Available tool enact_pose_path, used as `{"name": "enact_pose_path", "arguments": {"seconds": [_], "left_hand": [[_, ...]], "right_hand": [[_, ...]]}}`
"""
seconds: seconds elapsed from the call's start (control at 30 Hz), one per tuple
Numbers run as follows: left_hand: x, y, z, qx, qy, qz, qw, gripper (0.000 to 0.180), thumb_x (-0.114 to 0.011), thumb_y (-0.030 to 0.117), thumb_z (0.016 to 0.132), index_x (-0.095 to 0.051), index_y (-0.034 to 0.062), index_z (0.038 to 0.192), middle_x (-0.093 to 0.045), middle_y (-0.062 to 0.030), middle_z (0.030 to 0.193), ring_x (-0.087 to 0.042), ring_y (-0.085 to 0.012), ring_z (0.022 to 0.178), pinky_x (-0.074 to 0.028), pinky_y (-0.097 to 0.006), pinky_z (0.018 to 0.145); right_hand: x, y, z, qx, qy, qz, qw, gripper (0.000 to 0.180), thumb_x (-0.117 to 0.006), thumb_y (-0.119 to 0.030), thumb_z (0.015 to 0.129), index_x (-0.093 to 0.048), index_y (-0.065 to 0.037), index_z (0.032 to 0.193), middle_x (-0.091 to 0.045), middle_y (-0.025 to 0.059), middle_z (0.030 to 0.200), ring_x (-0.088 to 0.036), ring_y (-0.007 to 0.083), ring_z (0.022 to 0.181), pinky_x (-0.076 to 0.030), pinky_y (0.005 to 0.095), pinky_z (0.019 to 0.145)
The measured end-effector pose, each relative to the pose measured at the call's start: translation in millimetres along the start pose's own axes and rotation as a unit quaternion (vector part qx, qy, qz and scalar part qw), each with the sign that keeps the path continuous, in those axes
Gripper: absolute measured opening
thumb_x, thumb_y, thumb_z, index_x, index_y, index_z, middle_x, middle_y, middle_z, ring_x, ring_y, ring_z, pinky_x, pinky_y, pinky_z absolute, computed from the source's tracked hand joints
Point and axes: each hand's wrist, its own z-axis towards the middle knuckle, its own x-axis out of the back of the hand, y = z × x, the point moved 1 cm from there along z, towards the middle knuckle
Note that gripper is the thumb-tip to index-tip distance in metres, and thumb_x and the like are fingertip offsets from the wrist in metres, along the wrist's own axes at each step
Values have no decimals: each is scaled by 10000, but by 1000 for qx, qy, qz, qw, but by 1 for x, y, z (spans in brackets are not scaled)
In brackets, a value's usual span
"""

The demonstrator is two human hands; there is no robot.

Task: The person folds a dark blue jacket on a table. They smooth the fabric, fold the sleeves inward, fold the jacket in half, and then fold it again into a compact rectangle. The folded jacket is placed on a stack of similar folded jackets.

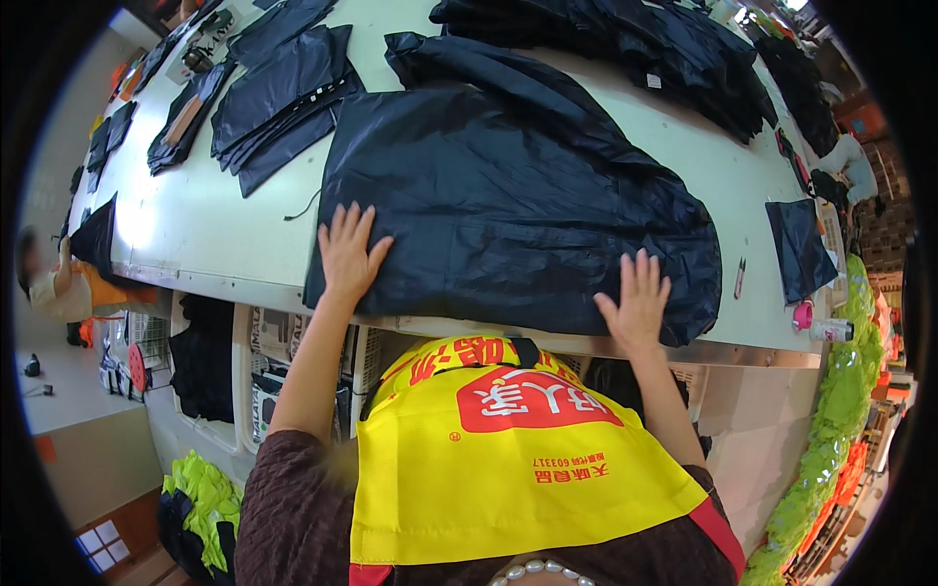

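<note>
A black garment point(489, 195) of thin, slightly shiny fabric is spread across the pale worktable in front of me, one long part of it lying along its far side. Creases run over its middle, and its near edge reaches the table's front rim. My left hand point(350, 252) rests flat on the garment's left end, fingers spread. On its near right part lies my right hand point(635, 301), palm down, the thumb held apart from the fingers. Neither hand grips the cloth.
Stacks of black cut pieces point(283, 103) lie at the table's far left; a large black pile point(625, 49) stands at the back. A small pen-like tool point(740, 278), a dark pouch-like piece point(801, 249) and a bottle point(831, 330) are on the right. Another person point(63, 288) stands at the left.
</note>
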Motion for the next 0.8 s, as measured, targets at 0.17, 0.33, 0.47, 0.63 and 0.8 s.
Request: {"name": "enact_pose_path", "arguments": {"seconds": [0.17,0.33,0.47,0.63,0.8], "left_hand": [[-25,-3,-25,46,-95,-66,992,655,-442,523,881,-385,95,1373,-372,-138,1419,-285,-298,1339,-176,-489,1073],[7,-16,27,191,-173,-225,940,514,-574,422,851,-576,21,1173,-574,-188,1191,-530,-327,1119,-397,-401,942],[-21,-75,115,249,-10,-134,959,547,-489,486,886,-573,23,1165,-604,-190,1111,-543,-360,1056,-422,-431,898],[-72,-115,218,389,-83,-218,891,614,-567,545,819,-612,-9,1079,-638,-187,1059,-602,-323,982,-455,-405,864],[-102,-132,259,431,-217,-786,386,390,-660,369,830,-655,-8,927,-676,-146,897,-671,-229,782,-549,-365,729]], "right_hand": [[-34,5,-23,-53,-137,57,987,766,-558,-509,818,-347,-18,1367,-298,229,1424,-238,386,1337,-177,577,1048],[-14,40,34,-65,-19,168,983,526,-637,-300,810,-501,-13,1230,-470,233,1278,-444,368,1191,-350,424,996],[3,53,131,43,124,-53,990,531,-634,-125,766,-469,-31,1262,-457,227,1283,-424,388,1194,-348,436,999],[-47,95,213,-16,-16,-62,998,380,-612,-77,735,-527,-50,1104,-593,200,1080,-556,375,1017,-426,439,889],[-78,186,255,-229,-1,245,942,288,-493,-222,852,-598,12,984,-615,261,955,-598,386,878,-458,422,752]]}}
